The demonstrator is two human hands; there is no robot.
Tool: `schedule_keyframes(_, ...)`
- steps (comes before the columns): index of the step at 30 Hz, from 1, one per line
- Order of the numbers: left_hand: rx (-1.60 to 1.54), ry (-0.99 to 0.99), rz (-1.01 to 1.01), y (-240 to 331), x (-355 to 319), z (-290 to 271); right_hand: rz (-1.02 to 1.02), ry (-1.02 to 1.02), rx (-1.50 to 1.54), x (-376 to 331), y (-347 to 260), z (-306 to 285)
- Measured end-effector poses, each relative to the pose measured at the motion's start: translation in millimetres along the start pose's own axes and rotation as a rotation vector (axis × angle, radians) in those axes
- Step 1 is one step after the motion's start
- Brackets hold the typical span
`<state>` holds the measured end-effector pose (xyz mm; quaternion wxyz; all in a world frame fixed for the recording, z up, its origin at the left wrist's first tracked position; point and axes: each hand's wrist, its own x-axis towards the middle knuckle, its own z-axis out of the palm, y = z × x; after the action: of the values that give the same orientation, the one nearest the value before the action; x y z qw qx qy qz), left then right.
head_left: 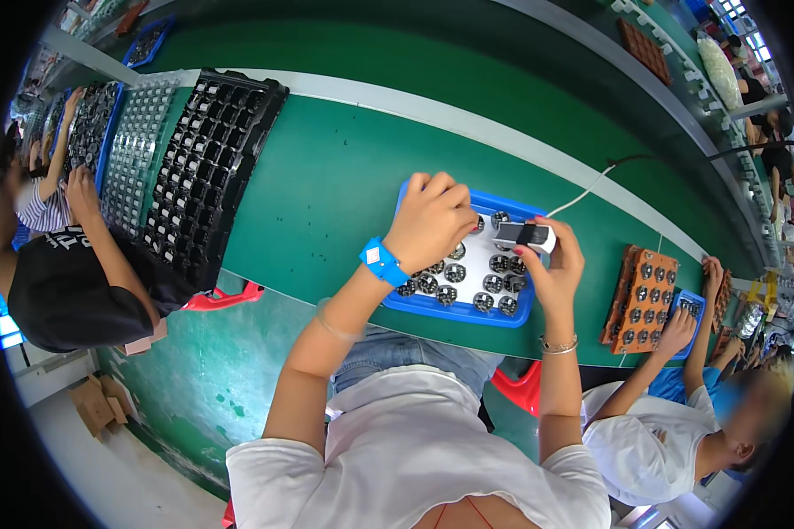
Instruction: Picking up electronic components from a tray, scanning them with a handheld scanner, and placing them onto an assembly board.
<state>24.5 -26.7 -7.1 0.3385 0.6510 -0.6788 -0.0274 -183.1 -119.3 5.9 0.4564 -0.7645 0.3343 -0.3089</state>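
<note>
In front of me a blue tray point(468, 315) with a white base holds several small round metal-and-black parts point(454, 272) in loose rows. My left hand point(432, 216) reaches over the tray's left side, fingers curled and closed at a small round part point(478, 224); the grip itself is partly hidden. My right hand point(556, 269) is closed on a small black-and-white box-shaped device point(525, 235), held between thumb and fingers over the tray's right side. A white cable point(580, 193) runs toward the device from the bench's far side.
The tray lies on a green workbench point(326, 203). At the left stands a black compartment tray point(207, 167) beside a clear one point(141, 141). Orange-brown blocks point(641, 300) with round parts stand at right. Co-workers sit on both sides, one person's hand point(677, 331) near those blocks.
</note>
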Motion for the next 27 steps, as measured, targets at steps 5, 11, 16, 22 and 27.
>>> schedule_keyframes(5,0.032,-0.011,0.064,1,6,15,-0.304,-0.187,-0.207,-5,-22,11)
schedule_keyframes(11,-0.114,0.011,-0.009,-1,0,-4,-0.372,-0.236,-0.304,-7,-18,22)
schedule_keyframes(16,-0.195,-0.157,0.056,1,-17,-29,-0.354,-0.217,-0.306,-7,-17,18)
schedule_keyframes(22,-0.117,-0.162,0.087,2,-21,-16,-0.277,-0.137,-0.29,-9,-14,9)
schedule_keyframes(27,-0.055,-0.087,0.078,7,-14,-4,-0.243,-0.137,-0.186,-12,-22,-14)
